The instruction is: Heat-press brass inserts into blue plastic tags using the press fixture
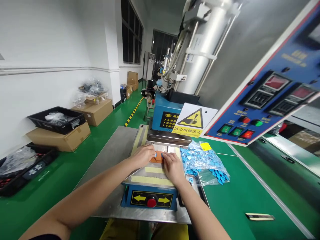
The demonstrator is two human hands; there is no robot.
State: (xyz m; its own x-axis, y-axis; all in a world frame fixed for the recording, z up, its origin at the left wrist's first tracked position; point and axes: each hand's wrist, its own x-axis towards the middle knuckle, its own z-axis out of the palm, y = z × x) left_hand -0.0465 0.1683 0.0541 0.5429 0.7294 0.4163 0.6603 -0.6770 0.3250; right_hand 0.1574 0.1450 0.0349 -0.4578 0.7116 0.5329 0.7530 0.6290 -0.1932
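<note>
My left hand (144, 155) is at the left end of an orange block (157, 157) on the taped machine plate (153, 170), its fingertips pinched at a small blue piece (155, 154). At the block's right end, my right hand (173, 165) has its fingers closed at another small blue piece (162, 155). Just behind the block is the metal press bar (169, 140). A clear plastic bag of blue pieces (203, 161) lies to the right of my right hand.
A red button (151, 201) sits on the machine's front. The control panel (265, 96) juts in at upper right, beside a warning sign (193, 120). A cutter knife (260, 216) lies at lower right. Cartons (97, 111) and black crates (56, 120) stand at left.
</note>
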